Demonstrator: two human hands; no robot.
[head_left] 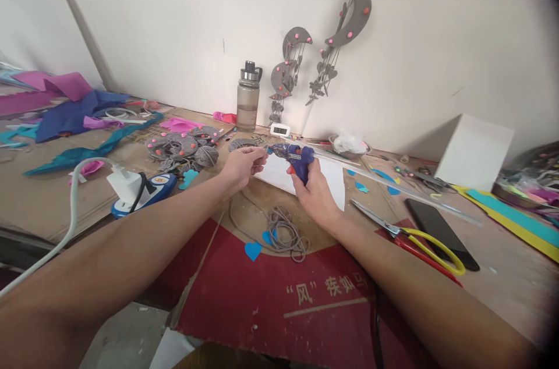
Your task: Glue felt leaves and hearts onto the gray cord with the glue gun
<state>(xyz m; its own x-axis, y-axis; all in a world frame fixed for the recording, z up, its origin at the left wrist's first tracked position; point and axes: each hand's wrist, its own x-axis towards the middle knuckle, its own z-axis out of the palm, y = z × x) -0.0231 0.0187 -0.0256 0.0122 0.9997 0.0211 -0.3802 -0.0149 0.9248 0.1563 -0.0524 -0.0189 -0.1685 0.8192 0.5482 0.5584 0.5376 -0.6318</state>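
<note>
My right hand [312,191] is wrapped round the handle of a blue hot glue gun [296,155] with an orange trigger. Its nozzle points left, toward the fingertips of my left hand [244,166], which are pinched together. A small bluish bit shows at those fingertips, too small to name. Under both hands lies a white sheet [279,176] on cardboard. Grey yarn [286,232] lies loosely coiled nearer to me, with a blue paper heart [253,251] beside it. A grey crescent [241,144] lies just behind my left hand, partly hidden.
Scissors [406,232] and a black phone [441,232] lie at right. A bottle [248,98] stands by the wall, near hanging grey moon ornaments [356,20]. Left are a plugged power strip [163,187], grey felt pieces [183,145] and blue fabric [78,116].
</note>
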